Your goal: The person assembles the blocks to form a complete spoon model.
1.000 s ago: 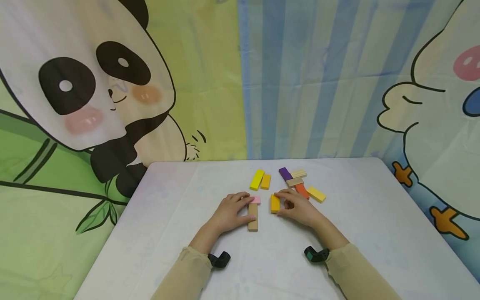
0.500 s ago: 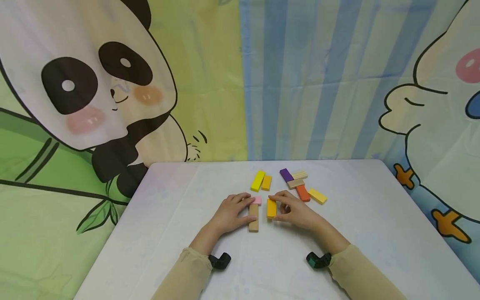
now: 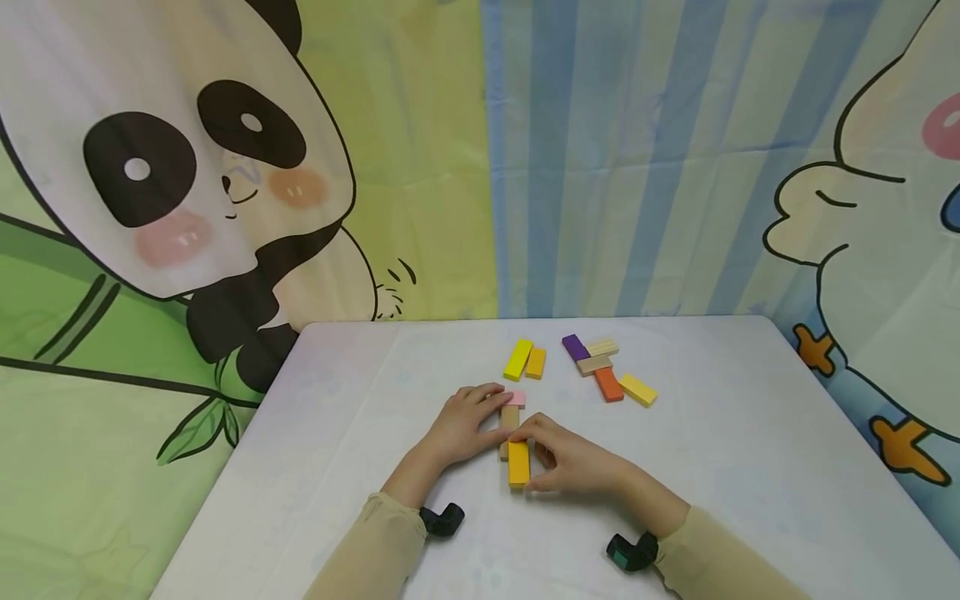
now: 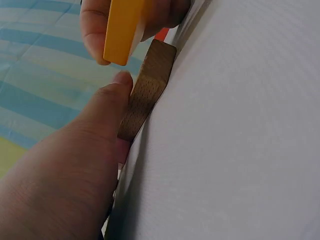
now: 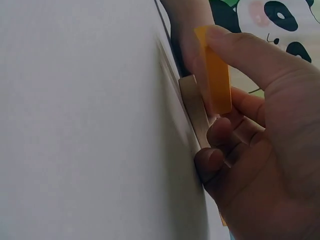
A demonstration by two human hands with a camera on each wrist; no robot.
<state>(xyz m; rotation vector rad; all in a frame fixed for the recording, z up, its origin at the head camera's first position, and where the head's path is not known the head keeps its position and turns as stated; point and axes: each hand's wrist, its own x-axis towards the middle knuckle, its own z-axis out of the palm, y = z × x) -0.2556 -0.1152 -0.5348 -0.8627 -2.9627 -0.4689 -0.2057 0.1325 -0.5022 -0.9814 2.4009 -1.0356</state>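
Note:
My right hand [image 3: 576,460] pinches an orange-yellow wooden block [image 3: 518,465] between thumb and fingertips. In both wrist views that block [image 5: 217,75] is raised off the table, over the near end of a plain wood block [image 4: 147,90]. The plain block [image 3: 510,416] lies lengthwise on the table, partly covered by the held one in the head view. A small pink block [image 3: 517,398] sits at its far end. My left hand [image 3: 461,427] rests beside these two, index finger at the pink block and thumb against the plain block's side.
Farther back on the white table [image 3: 375,375] lie a yellow block [image 3: 518,359] and a shorter orange one [image 3: 536,363]. To their right are purple [image 3: 575,347], plain wood [image 3: 595,364], red-orange [image 3: 609,385] and yellow [image 3: 638,390] blocks. A printed curtain [image 3: 420,167] hangs behind.
My right hand has carried the orange-yellow block leftward and nearer to me, from beside the plain block to over its near end. The left hand has stayed about where it was.

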